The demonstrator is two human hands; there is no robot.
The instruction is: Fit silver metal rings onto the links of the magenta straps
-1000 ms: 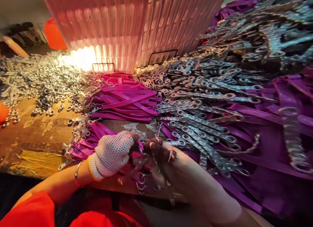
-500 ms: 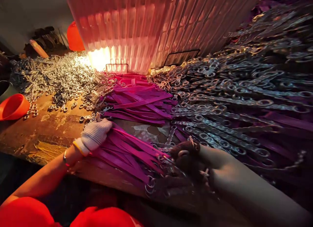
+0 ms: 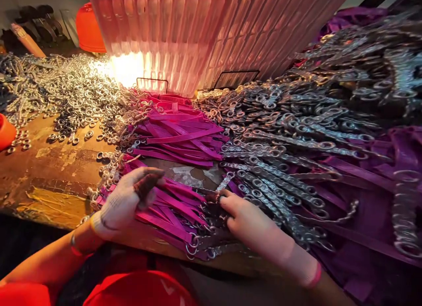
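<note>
Head view: we are resting our gloved left hand (image 3: 123, 199), fingers loosely spread, flat on the bundle of purple straps (image 3: 171, 205) lying at the desk (image 3: 49, 174) edge. Our right hand (image 3: 242, 216) is pinching the straps' metal rings (image 3: 211, 200), fingers curled, just right of the bundle.

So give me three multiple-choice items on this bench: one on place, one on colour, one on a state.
1. Where does the left hand rest?
A. on the bundle of straps nearest the bench edge
B. on the orange bowl
C. on the loose rings

2. What colour are the straps?
A. green
B. magenta-purple
C. white

3. How is the left hand?
A. bare
B. clenched round a chain
C. gloved, lying open

Answers:
1 A, its palm lies across the near bundle.
2 B, every strap shows magenta-purple.
3 C, a knitted glove covers it and the fingers lie spread.
</note>
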